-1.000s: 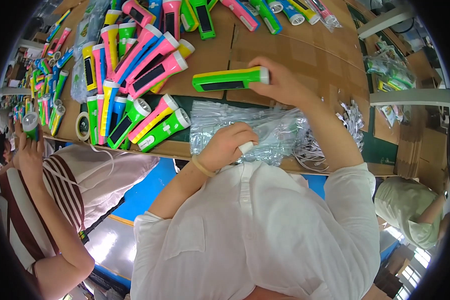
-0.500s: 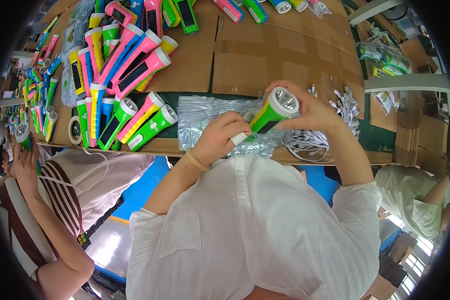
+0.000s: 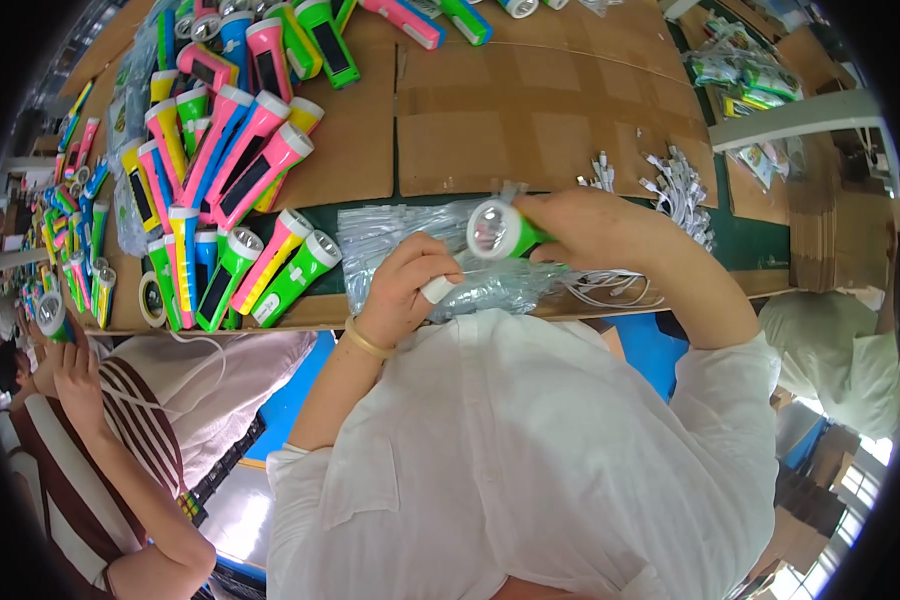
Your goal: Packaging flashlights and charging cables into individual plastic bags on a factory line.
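Observation:
My right hand (image 3: 580,228) is closed around a green flashlight (image 3: 542,240) with a white rim, its clear lens end pointing left toward my other hand. Between the fingers of my left hand (image 3: 408,277) is a small white piece (image 3: 437,290), whose kind I cannot make out; the fingers are closed on it. Both hands are above a stack of clear plastic bags (image 3: 370,245) at the table's near edge. White cables (image 3: 610,285) lie by my right forearm.
Many colourful flashlights (image 3: 260,175) are heaped at the left, beside a tape roll (image 3: 152,298). Cardboard sheets (image 3: 540,110) cover the table. Bundled white cables (image 3: 682,195) and bagged items (image 3: 745,75) lie to the right. A co-worker's hand (image 3: 75,380) holds another flashlight at the far left.
The flashlight has moved left and turned in my right hand, its lens now facing more to the left. The white piece now shows apart from it in my left hand. The view has shifted slightly.

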`<action>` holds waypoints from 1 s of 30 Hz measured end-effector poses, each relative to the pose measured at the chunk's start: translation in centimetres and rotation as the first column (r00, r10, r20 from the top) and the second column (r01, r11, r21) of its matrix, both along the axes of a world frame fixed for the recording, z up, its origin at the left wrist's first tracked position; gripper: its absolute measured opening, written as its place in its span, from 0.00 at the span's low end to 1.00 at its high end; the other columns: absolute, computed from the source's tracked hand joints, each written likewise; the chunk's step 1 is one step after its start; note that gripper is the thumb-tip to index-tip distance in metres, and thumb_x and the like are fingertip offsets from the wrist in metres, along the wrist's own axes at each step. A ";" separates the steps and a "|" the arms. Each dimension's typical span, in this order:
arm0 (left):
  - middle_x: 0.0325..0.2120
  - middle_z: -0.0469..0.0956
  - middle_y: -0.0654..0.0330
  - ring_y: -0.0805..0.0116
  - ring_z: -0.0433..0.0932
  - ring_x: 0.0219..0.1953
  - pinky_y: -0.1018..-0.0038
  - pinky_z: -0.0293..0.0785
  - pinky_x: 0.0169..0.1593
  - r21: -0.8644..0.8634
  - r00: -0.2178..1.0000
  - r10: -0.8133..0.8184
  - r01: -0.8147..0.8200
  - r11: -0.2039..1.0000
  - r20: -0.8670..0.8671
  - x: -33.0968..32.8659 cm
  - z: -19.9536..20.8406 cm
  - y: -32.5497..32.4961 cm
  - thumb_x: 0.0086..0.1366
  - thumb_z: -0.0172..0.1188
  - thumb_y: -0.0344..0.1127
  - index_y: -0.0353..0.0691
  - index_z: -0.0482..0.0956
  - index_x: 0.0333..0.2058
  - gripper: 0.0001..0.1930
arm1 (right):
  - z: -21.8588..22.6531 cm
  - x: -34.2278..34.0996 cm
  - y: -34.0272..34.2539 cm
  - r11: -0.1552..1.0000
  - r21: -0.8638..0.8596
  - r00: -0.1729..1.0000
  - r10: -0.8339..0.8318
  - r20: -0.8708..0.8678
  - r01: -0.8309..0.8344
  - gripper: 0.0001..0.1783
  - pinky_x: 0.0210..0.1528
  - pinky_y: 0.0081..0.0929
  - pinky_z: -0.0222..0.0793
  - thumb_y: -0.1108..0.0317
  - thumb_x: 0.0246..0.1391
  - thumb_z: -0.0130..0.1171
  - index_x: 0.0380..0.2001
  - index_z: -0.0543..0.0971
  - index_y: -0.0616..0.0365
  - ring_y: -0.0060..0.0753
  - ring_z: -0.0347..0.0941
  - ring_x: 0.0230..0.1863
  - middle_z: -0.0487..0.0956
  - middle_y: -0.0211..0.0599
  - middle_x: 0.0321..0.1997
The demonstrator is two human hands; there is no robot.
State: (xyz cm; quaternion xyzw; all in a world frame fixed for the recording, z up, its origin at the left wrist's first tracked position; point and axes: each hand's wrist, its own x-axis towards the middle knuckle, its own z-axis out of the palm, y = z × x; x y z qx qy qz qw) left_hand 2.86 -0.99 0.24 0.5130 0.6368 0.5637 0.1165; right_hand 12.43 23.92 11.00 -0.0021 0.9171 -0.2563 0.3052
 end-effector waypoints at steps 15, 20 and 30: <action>0.34 0.76 0.53 0.55 0.76 0.37 0.69 0.74 0.43 -0.156 0.990 0.135 -0.140 0.978 -0.046 -0.2 -0.1 1.3 0.60 0.63 0.22 0.35 0.75 0.36 0.06 | -6.6 12.4 8.8 0.724 0.329 0.792 -0.514 -0.330 0.606 0.08 0.39 0.39 0.75 0.62 0.53 0.66 0.32 0.85 0.54 0.46 0.81 0.38 0.83 0.39 0.33; 0.35 0.77 0.53 0.55 0.76 0.39 0.68 0.74 0.44 -0.128 0.993 0.078 -0.089 0.988 -0.088 -0.2 -0.3 1.3 0.59 0.65 0.23 0.35 0.76 0.36 0.08 | -8.2 15.3 10.0 0.738 0.354 0.815 -0.473 -0.336 0.574 0.08 0.42 0.43 0.75 0.62 0.54 0.65 0.32 0.86 0.54 0.50 0.80 0.39 0.84 0.44 0.33; 0.42 0.79 0.53 0.50 0.78 0.45 0.64 0.77 0.47 -0.116 0.982 0.037 -0.059 0.991 -0.184 -0.9 -0.7 0.9 0.57 0.67 0.25 0.35 0.77 0.36 0.09 | 0.2 12.7 10.2 0.579 -0.217 0.362 -0.715 -0.598 0.785 0.07 0.29 0.26 0.68 0.70 0.64 0.58 0.38 0.82 0.63 0.28 0.73 0.23 0.79 0.38 0.23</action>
